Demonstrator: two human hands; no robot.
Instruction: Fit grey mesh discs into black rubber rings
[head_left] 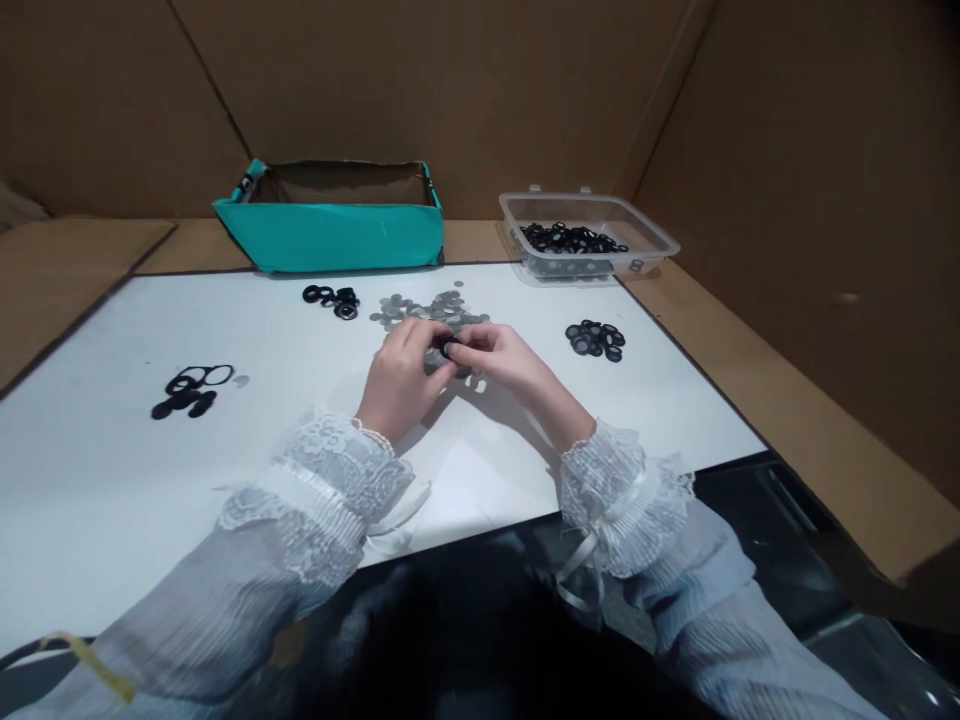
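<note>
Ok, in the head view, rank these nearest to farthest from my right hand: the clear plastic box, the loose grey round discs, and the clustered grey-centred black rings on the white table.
1. Loose grey round discs: right beside your right hand, mostly leftward.
2. Clustered grey-centred black rings: out to its right.
3. Clear plastic box: beyond those rings, back right.

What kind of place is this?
Probably a little work corner. Cardboard walls stand around a white tabletop, where small black rings and grey discs lie in piles.
</note>
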